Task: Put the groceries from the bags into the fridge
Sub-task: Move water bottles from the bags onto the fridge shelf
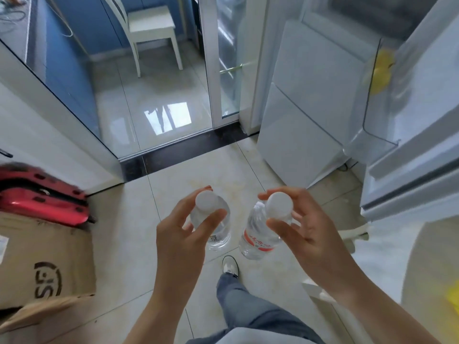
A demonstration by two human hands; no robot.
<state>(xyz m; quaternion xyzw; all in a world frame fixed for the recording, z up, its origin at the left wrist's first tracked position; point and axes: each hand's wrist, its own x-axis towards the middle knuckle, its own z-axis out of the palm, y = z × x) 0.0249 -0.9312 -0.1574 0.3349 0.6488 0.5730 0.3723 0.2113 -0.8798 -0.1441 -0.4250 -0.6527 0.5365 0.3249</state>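
nearest my view, the left hand (181,227) pinches the neck of a clear water bottle (218,232) just under its white cap (205,200), thumb and fingers curled round it. the right hand (305,227) holds a second water bottle (258,240), this one with a red label, its grip closed around the neck below its own white cap (278,203). i note both bottles hang over the tiled floor (161,244), close beside each other but apart, tilted slightly. below them i see a jeans leg (246,301) and a shoe (230,264). to the left sit a cardboard box (44,259) and a red case (42,202). at right the fridge door (422,120) stands open, with something yellow (380,73), blurred, in its door shelf. a white chair (149,28) stands well beyond the doorway.
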